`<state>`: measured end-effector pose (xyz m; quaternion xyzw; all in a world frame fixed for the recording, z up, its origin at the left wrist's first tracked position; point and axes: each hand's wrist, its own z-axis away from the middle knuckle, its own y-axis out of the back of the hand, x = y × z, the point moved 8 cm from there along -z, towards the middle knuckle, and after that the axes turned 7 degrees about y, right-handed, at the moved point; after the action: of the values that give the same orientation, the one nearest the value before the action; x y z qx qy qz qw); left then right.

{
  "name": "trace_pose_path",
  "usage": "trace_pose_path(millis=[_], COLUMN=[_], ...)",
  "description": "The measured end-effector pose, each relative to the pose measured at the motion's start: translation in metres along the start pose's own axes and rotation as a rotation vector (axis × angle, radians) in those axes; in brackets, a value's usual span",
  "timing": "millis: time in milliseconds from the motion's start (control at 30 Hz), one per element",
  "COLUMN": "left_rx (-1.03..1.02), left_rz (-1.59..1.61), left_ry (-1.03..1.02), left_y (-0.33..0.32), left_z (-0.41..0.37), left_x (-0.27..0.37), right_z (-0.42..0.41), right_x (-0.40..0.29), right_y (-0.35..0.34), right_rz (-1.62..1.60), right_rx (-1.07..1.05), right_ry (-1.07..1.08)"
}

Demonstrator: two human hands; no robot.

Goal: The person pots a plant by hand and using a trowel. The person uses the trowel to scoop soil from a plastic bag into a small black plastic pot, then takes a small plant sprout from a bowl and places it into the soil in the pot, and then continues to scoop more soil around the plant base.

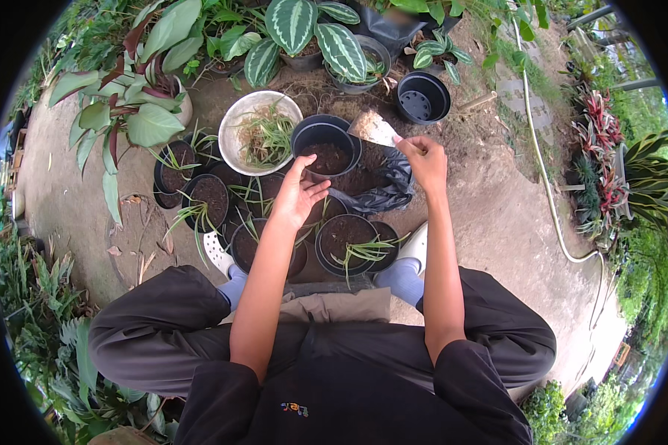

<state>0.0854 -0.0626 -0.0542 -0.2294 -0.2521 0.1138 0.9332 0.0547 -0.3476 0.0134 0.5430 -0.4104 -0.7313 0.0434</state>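
My left hand [302, 192] is at the near rim of a black plastic pot [301, 139] with dark soil inside. Its thumb lies over the rim, and the fingers sit below on the outer side. Pinched in my right hand [426, 161] is a whitish flat scoop [383, 132], tilted beside the pot's right rim with brown soil on it. Beneath that hand, an opened black plastic bag [398, 183] holds dark soil. Left of the pot, a pale round basin [231, 130] contains loose green-and-white striped spider plants [267, 136].
Several black pots of soil with small striped plants, including one front pot [345, 239], stand between my feet. An unfilled black pot [423, 99] sits at the back right. Large leafy potted plants [161, 111] border the back left. A hose [540, 150] runs along the right.
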Motion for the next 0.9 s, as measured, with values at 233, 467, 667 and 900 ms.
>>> trace_pose_path(millis=[233, 467, 667, 900], left_rx=[0.014, 0.011, 0.022, 0.017], left_rz=[0.013, 0.004, -0.022, -0.018], left_ry=[0.029, 0.017, -0.014, -0.024], left_y=[0.003, 0.005, 0.005, 0.01], left_z=[-0.005, -0.009, -0.007, -0.007], left_x=[-0.003, -0.002, 0.003, 0.003], right_z=[-0.002, -0.004, -0.006, -0.013], right_x=[-0.001, 0.004, 0.017, 0.04], right_y=[-0.004, -0.009, -0.013, -0.023], right_rz=[-0.001, 0.011, 0.023, -0.114], right_rx=[-0.013, -0.021, -0.035, -0.022], right_ry=[-0.013, -0.023, -0.074, -0.042])
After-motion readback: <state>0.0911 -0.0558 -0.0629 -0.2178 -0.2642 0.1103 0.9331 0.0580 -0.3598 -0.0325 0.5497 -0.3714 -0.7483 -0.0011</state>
